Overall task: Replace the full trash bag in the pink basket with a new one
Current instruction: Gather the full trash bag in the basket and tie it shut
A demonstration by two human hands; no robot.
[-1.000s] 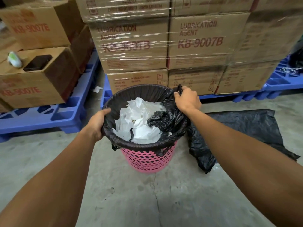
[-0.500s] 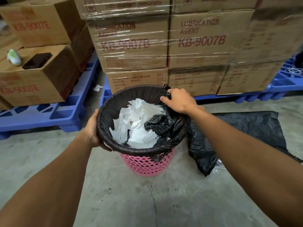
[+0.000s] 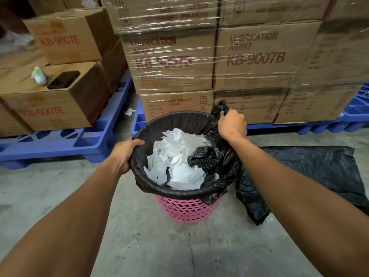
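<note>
The pink basket [image 3: 184, 209] stands on the concrete floor, lined with a black trash bag [image 3: 179, 121] full of crumpled white paper [image 3: 176, 156]. My left hand [image 3: 124, 153] grips the bag's folded edge over the left rim. At the far right rim my right hand [image 3: 231, 125] is closed on a bunched piece of the bag's edge, lifted just above the rim. A flat new black bag [image 3: 311, 168] lies on the floor to the right of the basket.
Shrink-wrapped cardboard boxes [image 3: 249, 54] on blue pallets [image 3: 60, 142] stand close behind the basket. On a box at left lie a dark phone [image 3: 63, 79] and a small white-green object [image 3: 39, 75]. A paper scrap [image 3: 129, 111] lies between the pallets.
My right hand has gathered the bag's right edge and raised it off the rim. My left hand has shifted its hold on the left rim.
</note>
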